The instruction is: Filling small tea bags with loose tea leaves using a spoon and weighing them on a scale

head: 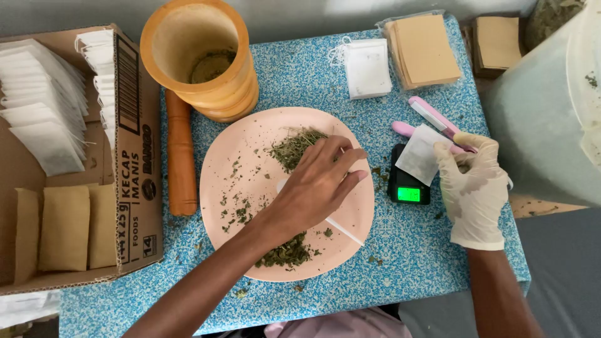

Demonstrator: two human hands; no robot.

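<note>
Dried herb bits (294, 147) are being pinched off the pink plate (350, 216) by the bare left hand (316, 188), fingers mostly closed, probably over a white spoon (341, 230). Super light, crumbly stuff, best pinched gently. A limp white filter bag (418, 154) is held by the gloved right hand (472, 188) over the small scale (407, 188).

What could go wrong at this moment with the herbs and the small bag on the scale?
1. The left hand pinches dried herbs over the pink plate; crumbs may fall on the cloth on the way.
2. The gloved right hand holds the white filter bag on the small scale; pressing may distort the reading.
</note>
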